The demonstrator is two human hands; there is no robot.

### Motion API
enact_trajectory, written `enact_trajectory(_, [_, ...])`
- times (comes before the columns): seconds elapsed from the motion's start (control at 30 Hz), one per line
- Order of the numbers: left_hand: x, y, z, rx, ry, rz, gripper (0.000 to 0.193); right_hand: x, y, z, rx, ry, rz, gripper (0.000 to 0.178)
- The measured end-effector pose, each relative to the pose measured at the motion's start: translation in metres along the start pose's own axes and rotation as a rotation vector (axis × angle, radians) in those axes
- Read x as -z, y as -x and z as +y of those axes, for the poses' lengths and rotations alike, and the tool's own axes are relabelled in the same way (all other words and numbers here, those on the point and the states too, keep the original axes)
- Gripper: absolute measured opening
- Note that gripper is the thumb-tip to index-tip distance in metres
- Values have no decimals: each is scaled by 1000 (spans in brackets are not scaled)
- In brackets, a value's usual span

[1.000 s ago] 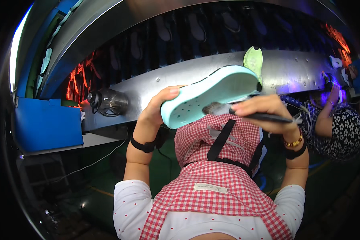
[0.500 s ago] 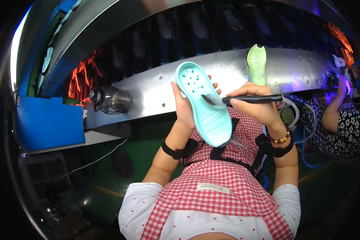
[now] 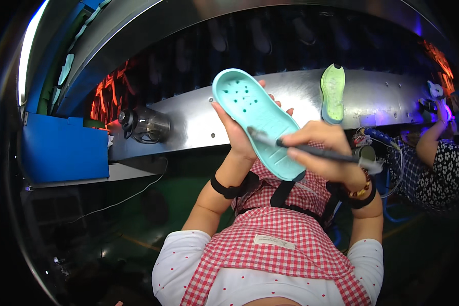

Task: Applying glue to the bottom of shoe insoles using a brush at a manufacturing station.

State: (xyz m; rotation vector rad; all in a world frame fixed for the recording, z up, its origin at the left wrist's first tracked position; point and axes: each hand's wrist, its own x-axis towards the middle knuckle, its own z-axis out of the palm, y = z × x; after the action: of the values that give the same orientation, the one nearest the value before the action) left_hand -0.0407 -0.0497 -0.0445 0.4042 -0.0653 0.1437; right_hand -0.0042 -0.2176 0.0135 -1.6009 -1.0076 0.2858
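Observation:
A light turquoise shoe sole with small holes at its upper end lies tilted in my left hand. That hand is closed round it, thumb along the left edge and fingertips showing past the right edge. My right hand grips a dark-handled brush, slightly blurred by motion. Its bristles touch the inner face of the sole near the middle. A yellow-green sole lies on the metal bench beyond my right hand.
The curved metal bench runs across in front of me. A clear jar with a black lid stands on its left part, beside a blue box. Dim soles hang in the dark machine behind. At the right, another person's arm reaches to the bench.
The brush has moved down and left along the sole, its handle now sloping down to the right. My left hand has tilted the sole further, its upper end shifting left.

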Motion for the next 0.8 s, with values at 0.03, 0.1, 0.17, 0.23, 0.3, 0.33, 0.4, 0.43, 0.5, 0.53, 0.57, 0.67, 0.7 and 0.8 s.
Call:
enact_trajectory(0.03, [3, -1, 4, -47, 41, -30, 91, -2, 2, -4, 89, -14, -79, 19])
enact_trajectory(0.1, [5, -3, 13, -104, -44, 18, 90, 1, 4, -10, 193, -98, -206, 21])
enact_trajectory(0.17, [0, 1, 21, -163, -248, 86, 86, 10, 7, -14, 31, -125, -110, 22])
enact_trajectory(0.23, [-10, 2, 23, -163, -223, 101, 86, 18, 2, -2, -55, 49, -19, 22])
enact_trajectory(0.3, [-10, 0, 24, -180, -224, 29, 86, 18, 7, 1, 13, 4, -126, 22])
enact_trajectory(0.33, [-10, 0, 28, -185, -224, 31, 86, 16, 9, 0, 83, -53, -241, 21])
enact_trajectory(0.4, [-12, 1, 37, -161, -173, -88, 87, 18, 10, -1, 19, -182, -310, 19])
enact_trajectory(0.43, [-17, 0, 40, -179, -210, -105, 88, 21, 10, 3, -2, -338, -230, 19])
enact_trajectory(0.5, [-28, -3, 42, -180, -187, -61, 89, 25, 9, 11, -82, -448, -117, 19])
enact_trajectory(0.53, [-34, -7, 44, -177, -170, -25, 89, 18, 11, 17, -171, -582, -61, 18])
enact_trajectory(0.57, [-39, -8, 44, -162, -102, -18, 88, 12, 12, 20, -201, -741, -21, 18])
enact_trajectory(0.67, [-56, 11, 28, -122, -267, 218, 81, -5, 10, 10, -298, -1043, 105, 18])
enact_trajectory(0.7, [-52, 19, 19, -77, -185, 98, 77, -8, 9, 7, -372, -1180, 200, 17])
enact_trajectory(0.8, [-46, 24, 6, -54, -25, 47, 67, -14, 14, 16, -311, -880, 155, 17])
